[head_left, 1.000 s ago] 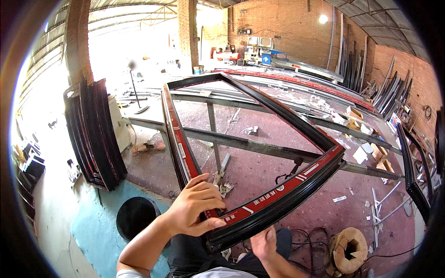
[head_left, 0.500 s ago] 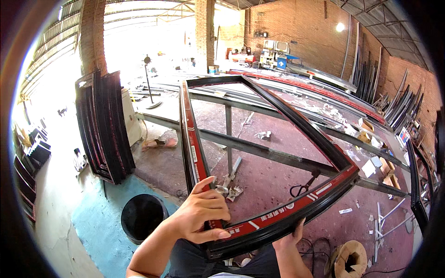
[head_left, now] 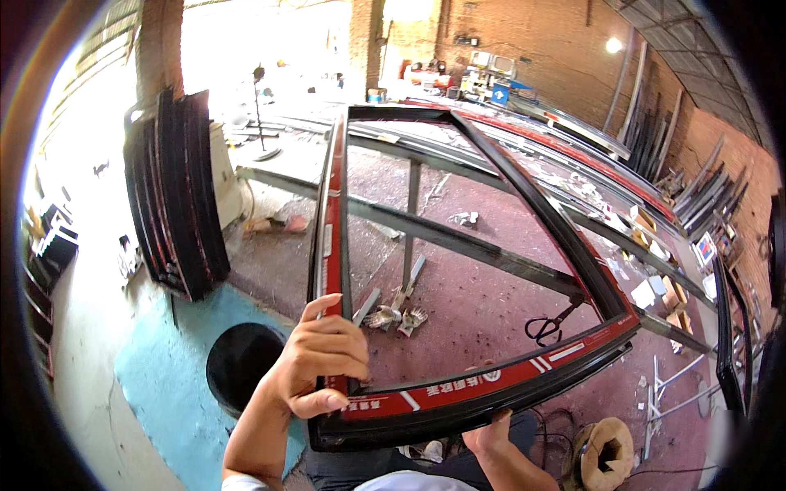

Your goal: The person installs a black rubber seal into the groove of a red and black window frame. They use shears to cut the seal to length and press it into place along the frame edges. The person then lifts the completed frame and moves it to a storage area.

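A black window frame [head_left: 467,421] with red protective film on its faces lies slanted in front of me, its far end over a metal rack. My left hand [head_left: 323,360] is closed around its near left corner, with fingers over the side bar and thumb on the red film. My right hand [head_left: 491,438] holds the near bar from below, thumb against the black outer edge; its other fingers are mostly hidden by the bar.
Dark steel rack bars [head_left: 458,237] run beneath the frame, with scissors [head_left: 544,329] hanging by them. A black bucket [head_left: 246,368] stands on the left and a stack of dark frames [head_left: 176,196] behind it. At lower right sits a tan spool [head_left: 606,454] among cables.
The window frame has turned, its near left corner shifting left and its far end right. Both hands have moved left with it, keeping their grip. The view has shifted slightly too.
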A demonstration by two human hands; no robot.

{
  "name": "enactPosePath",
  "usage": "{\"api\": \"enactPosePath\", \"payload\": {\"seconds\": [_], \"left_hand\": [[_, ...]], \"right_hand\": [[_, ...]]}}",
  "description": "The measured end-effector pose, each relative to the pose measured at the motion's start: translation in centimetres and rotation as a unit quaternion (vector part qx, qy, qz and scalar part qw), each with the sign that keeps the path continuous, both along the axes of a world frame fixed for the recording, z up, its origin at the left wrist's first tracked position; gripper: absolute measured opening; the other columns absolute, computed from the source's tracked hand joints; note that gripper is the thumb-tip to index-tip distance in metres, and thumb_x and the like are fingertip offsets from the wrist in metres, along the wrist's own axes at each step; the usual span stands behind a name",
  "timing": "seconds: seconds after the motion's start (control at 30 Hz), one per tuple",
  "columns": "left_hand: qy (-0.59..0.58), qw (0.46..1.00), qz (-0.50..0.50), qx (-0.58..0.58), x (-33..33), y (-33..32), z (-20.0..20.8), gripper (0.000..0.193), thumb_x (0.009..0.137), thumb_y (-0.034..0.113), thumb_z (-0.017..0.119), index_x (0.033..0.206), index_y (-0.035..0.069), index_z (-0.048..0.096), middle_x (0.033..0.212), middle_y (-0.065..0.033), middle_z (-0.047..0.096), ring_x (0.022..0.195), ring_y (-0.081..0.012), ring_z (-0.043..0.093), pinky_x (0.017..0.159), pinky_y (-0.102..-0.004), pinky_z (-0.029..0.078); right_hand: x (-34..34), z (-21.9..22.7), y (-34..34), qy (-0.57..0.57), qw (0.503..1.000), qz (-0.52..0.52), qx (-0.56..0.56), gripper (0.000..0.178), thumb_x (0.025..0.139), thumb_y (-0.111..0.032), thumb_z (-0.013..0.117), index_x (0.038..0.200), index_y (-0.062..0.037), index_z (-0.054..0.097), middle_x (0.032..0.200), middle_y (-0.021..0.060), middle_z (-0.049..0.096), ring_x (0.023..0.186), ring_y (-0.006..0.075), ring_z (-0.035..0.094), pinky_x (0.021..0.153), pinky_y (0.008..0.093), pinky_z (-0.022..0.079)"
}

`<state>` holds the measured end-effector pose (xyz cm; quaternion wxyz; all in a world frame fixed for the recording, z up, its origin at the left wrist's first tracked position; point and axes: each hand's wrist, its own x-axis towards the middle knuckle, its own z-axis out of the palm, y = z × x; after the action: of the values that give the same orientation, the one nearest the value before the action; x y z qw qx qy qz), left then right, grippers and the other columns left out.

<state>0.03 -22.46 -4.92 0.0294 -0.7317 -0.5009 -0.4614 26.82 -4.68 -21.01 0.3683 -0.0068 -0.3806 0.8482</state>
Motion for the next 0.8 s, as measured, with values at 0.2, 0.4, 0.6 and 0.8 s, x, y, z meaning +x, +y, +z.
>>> {"api": "enactPosePath", "payload": {"seconds": [0.2,0.4,0.6,0.8], "left_hand": [[-0.048,0.998,0.025,0.039,-0.3,-0.3,-2.1,0.057,0.095,0.053,0.048,0.102,0.008,0.082,0.11,-0.0093,0.077,0.12,-0.0325,0.066,0.123,-0.0558,0.026],[-0.14,0.981,0.125,0.044,1.6,-2.6,-4.7,0.075,0.095,0.075,0.046,0.125,0.014,0.079,0.147,-0.02,0.063,0.151,-0.0432,0.041,0.125,-0.0631,0.02],[-0.15,0.968,0.179,0.096,3.4,-3.8,-7.1,0.085,0.096,0.086,0.037,0.137,0.017,0.067,0.151,-0.0264,0.053,0.152,-0.0455,0.038,0.123,-0.0621,0.03],[-0.323,0.912,0.126,0.22,4.0,-1.4,-9.7,0.07,0.109,0.059,0.046,0.158,0.009,0.047,0.161,-0.0247,0.044,0.153,-0.038,0.038,0.127,-0.0502,0.031]], "right_hand": [[1.1,-3.3,3.1,0.023,0.978,-0.022,0.205,0.086,0.095,-0.045,0.079,0.161,-0.0087,0.039,0.156,0.0066,0.053,0.142,0.0259,0.051,0.122,0.0486,0.04],[0.9,-10.7,11.1,-0.223,0.954,-0.19,0.068,0.059,0.107,-0.043,0.06,0.152,-0.0076,0.05,0.148,0.0127,0.059,0.137,0.0279,0.056,0.117,0.0474,0.046],[2.1,-13.0,19.1,-0.268,0.916,-0.298,0.021,0.058,0.104,-0.04,0.063,0.149,-0.0053,0.052,0.145,0.015,0.06,0.133,0.0303,0.057,0.115,0.0466,0.046],[5.4,-14.9,24.0,-0.298,0.882,-0.365,-0.006,0.057,0.101,-0.037,0.065,0.145,-0.0029,0.053,0.141,0.0173,0.061,0.13,0.0326,0.058,0.112,0.0458,0.047]]}}
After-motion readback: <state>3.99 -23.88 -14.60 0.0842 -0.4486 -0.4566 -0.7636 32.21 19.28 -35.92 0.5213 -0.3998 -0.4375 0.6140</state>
